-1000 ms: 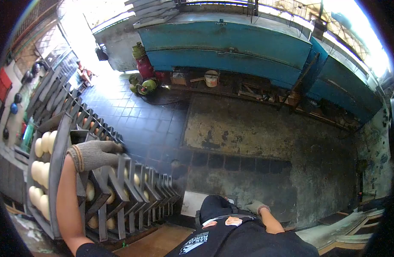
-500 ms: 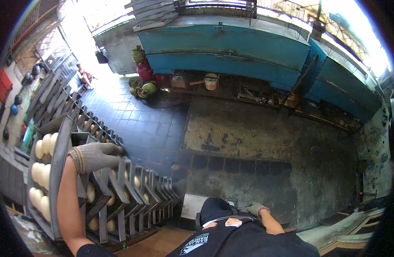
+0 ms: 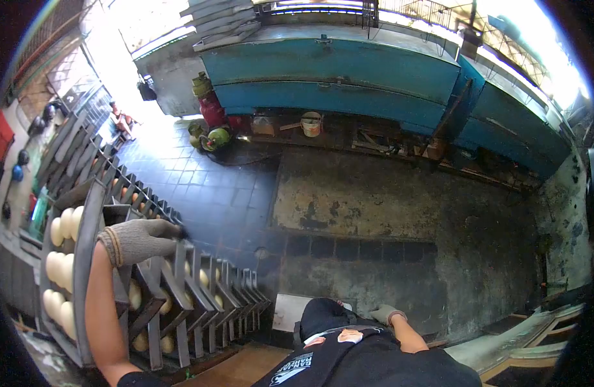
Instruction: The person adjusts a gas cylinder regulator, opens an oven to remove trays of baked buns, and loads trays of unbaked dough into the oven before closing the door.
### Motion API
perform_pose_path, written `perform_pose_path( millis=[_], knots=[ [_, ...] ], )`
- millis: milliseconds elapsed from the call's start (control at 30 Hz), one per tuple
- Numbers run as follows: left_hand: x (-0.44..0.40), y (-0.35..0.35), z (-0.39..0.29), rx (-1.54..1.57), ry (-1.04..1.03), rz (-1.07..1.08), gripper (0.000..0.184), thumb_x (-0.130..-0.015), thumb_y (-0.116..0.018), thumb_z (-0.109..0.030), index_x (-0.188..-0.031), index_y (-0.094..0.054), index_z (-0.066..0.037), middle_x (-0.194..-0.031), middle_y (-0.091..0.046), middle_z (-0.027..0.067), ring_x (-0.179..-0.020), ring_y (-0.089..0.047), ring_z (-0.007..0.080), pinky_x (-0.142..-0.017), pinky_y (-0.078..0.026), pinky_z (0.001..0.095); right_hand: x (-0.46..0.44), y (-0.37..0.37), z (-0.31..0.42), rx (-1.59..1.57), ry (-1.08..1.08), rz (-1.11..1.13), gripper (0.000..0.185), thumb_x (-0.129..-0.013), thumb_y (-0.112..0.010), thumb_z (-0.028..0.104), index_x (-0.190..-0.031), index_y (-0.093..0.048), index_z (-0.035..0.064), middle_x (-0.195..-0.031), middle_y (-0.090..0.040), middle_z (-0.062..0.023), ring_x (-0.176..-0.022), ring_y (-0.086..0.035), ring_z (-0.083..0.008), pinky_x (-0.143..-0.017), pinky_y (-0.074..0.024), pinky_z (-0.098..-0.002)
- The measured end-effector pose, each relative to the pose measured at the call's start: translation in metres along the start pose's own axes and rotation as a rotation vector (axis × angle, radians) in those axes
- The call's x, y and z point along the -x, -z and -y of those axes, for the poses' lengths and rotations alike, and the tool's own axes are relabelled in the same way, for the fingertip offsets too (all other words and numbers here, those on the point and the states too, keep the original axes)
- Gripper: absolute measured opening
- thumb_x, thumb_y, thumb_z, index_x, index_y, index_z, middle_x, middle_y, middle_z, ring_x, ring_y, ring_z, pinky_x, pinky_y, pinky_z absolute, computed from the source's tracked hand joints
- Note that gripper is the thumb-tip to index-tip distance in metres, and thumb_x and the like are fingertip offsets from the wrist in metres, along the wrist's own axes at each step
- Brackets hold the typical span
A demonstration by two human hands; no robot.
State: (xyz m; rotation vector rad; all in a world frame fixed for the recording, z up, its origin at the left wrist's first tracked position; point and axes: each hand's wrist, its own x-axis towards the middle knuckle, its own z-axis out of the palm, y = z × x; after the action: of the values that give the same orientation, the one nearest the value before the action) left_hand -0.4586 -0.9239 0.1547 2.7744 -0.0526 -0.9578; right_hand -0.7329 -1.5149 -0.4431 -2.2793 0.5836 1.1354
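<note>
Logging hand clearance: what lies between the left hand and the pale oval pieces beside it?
In the head view, the raised grey tray edge lies between the gloved left hand and the pale oval pieces.

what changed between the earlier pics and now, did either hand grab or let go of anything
Little: the view has swung slightly right, so the blue cabinets sit a bit further left. No grab or release shows. The left hand is still on the stacked trays, and the right hand is still low beside the body.
</note>
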Motion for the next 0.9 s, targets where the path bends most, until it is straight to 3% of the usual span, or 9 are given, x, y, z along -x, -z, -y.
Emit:
perform_pose_path(
  millis=[100, 433, 633, 700, 900],
  knots=[
    [0.012, 0.0, -0.02, 0.109, 0.019, 0.02, 0.064, -0.11, -0.079, -0.04, -0.163, -0.071, -0.003, -0.153, -0.081, 0.0183, -0.142, -0.077, 0.0291, -0.127, -0.055, 0.0392, 0.003, 0.002, 0.003, 0.018, -0.033, -0.006, 0.077, -0.101, -0.07, 0.055, -0.156, -0.078, 0.0016, -0.161, -0.074, -0.0293, -0.151, -0.069, -0.0476, -0.127, -0.0521, -0.052],
    [0.0, -0.002, 0.002, 0.013, -0.069, -0.009, 0.065, -0.109, -0.08, -0.038, -0.163, -0.071, -0.002, -0.154, -0.08, 0.0192, -0.144, -0.076, 0.0294, -0.128, -0.055, 0.0402, 0.007, 0.003, 0.004, -0.005, -0.027, 0.031, 0.077, -0.101, -0.073, 0.059, -0.151, -0.08, 0.0008, -0.155, -0.078, -0.0282, -0.145, -0.074, -0.0458, -0.122, -0.0551, -0.0506],
    [0.012, 0.0, -0.019, 0.107, 0.014, 0.017, 0.063, -0.11, -0.078, -0.037, -0.162, -0.071, -0.002, -0.153, -0.081, 0.0192, -0.144, -0.076, 0.0291, -0.128, -0.055, 0.0403, -0.003, 0.0, -0.003, -0.021, -0.004, 0.041, 0.078, -0.101, -0.075, 0.06, -0.151, -0.081, 0.0012, -0.153, -0.079, -0.0284, -0.144, -0.075, -0.0451, -0.122, -0.0556, -0.05],
    [0.003, -0.001, -0.004, 0.001, -0.093, -0.002, 0.063, -0.111, -0.078, -0.037, -0.162, -0.071, -0.002, -0.153, -0.081, 0.0195, -0.144, -0.076, 0.029, -0.128, -0.055, 0.0404, -0.004, 0.0, -0.003, -0.031, 0.009, 0.052, 0.078, -0.101, -0.075, 0.06, -0.151, -0.081, 0.0012, -0.153, -0.079, -0.0287, -0.145, -0.074, -0.045, -0.122, -0.0555, -0.0499],
    [0.016, 0.004, -0.027, 0.048, 0.002, 0.031, 0.063, -0.11, -0.078, -0.037, -0.162, -0.072, -0.002, -0.153, -0.081, 0.0191, -0.144, -0.076, 0.0294, -0.128, -0.054, 0.0404, 0.014, 0.009, 0.009, -0.009, -0.026, 0.003, 0.078, -0.098, -0.076, 0.058, -0.152, -0.081, 0.002, -0.154, -0.079, -0.0286, -0.145, -0.075, -0.0447, -0.122, -0.056, -0.0505]
  ],
)
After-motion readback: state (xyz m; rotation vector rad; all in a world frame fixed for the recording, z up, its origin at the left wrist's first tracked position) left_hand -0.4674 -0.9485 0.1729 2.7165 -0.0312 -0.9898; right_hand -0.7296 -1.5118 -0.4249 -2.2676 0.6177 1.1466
